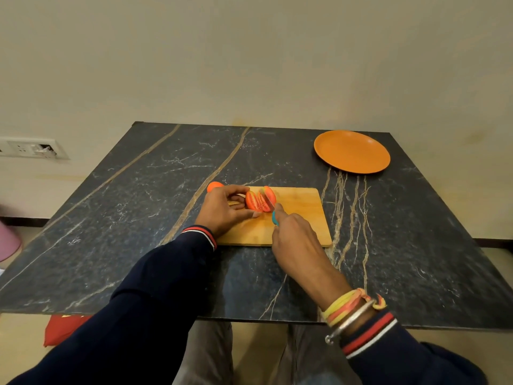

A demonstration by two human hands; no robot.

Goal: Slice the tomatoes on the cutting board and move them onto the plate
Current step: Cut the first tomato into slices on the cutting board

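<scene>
Nearest the camera: two dark sleeves with red-and-white striped cuffs. The right wrist carries yellow and orange threads and a metal bangle.

Table: dark marble-pattern top with pale and gold veins. On the floor below its near left edge lies a red item, which cannot be identified.

Right hand: fingers closed round the teal handle of a knife, forefinger laid along the top. The blade points away from the person and stands in a tomato, partway through the cut.

Left hand: thumb and curled fingers clasp the left part of the tomato and steady it. The heel of the hand rests at the left edge of the board.

The tomato lies on the far left part of the wooden board. Cut faces show red flesh and seeds, and one slice leans to the right of the blade. The board lies flat near the middle of the table.

Second tomato: whole, on the table just beyond the left hand, off the board's far left corner.

Plate: orange, round, at the table's far right corner, well apart from the board.

A plain wall stands beyond. A socket plate is fixed low on its left; any marking on it is too small to read. A pink item sits at the left frame edge.
</scene>
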